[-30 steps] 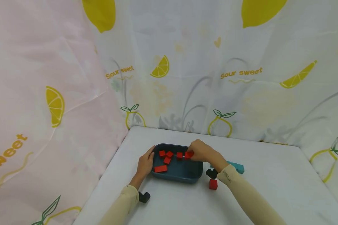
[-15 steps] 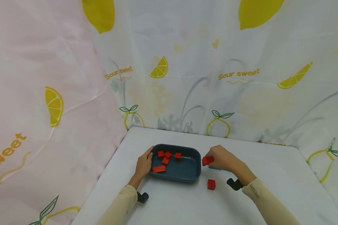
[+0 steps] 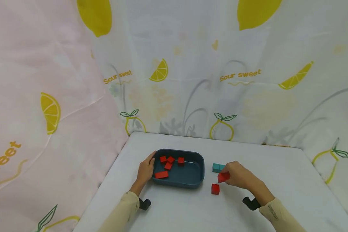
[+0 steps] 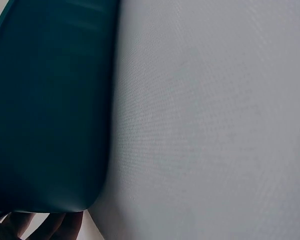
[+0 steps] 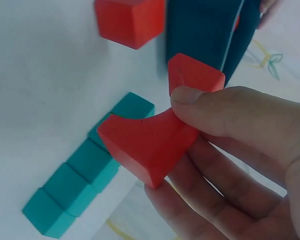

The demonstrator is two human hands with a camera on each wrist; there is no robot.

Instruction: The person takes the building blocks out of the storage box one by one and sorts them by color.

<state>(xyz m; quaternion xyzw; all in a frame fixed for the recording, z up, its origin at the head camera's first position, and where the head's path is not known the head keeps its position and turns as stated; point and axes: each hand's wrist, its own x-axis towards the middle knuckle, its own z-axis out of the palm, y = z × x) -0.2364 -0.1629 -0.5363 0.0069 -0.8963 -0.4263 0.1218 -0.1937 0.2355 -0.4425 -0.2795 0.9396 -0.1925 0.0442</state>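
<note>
My right hand [image 3: 240, 175] pinches a red arch-shaped block [image 5: 145, 140] between thumb and fingers, its hollow curve showing in the right wrist view. The block is held over the table, right of a dark blue tray [image 3: 188, 185]. Below it in the head view sits a red cube [image 3: 215, 189]. A row of teal blocks [image 5: 70, 185] lies behind the right hand, partly hidden by it in the head view. My left hand [image 3: 145, 169] holds the tray's left end, its fingers [image 4: 55, 227] against the outer wall in the left wrist view.
Inside the tray are several small red blocks [image 3: 168, 166] and a longer red block [image 3: 161, 174]. The white table [image 3: 174, 212] meets a lemon-print curtain [image 3: 174, 106] at its back and left. A black wrist mount [image 3: 251, 203] sticks out beside the right forearm.
My right hand has carried the red arch-shaped block out of the tray, to the right and nearer to me. The left hand stays at the tray's end. The head view has shifted slightly.
</note>
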